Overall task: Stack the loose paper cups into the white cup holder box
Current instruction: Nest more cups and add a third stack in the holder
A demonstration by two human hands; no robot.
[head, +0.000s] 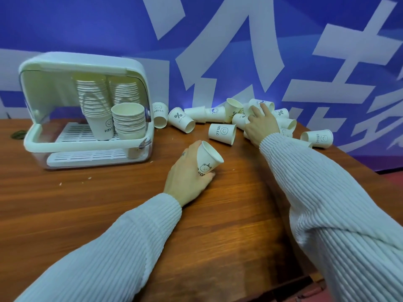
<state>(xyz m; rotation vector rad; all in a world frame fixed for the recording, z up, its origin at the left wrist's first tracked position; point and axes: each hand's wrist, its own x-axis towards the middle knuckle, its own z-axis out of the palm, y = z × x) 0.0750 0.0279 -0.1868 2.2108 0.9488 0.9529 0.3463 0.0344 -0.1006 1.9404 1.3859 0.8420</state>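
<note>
Left hand (pixel 187 175) grips bear-print cup (pixel 208 161), mouth up, tilted, over table (pixel 87 214). Right hand (pixel 260 124) reaches into loose cup pile (pixel 281 118), fingers on one cup; grip unclear. Nest new cup straight into held one before carrying to holder box (pixel 85 62), left.

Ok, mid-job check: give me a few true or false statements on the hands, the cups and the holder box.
1. The left hand grips a bear-print cup. True.
2. The right hand rests idle on bare table. False: it reaches into the pile of loose cups.
3. The white cup holder box stands with its lid shut. False: the lid is up.
4. Stacks of cups already stand inside the box. True.
5. Every loose cup stands upright. False: most lie on their sides.
</note>
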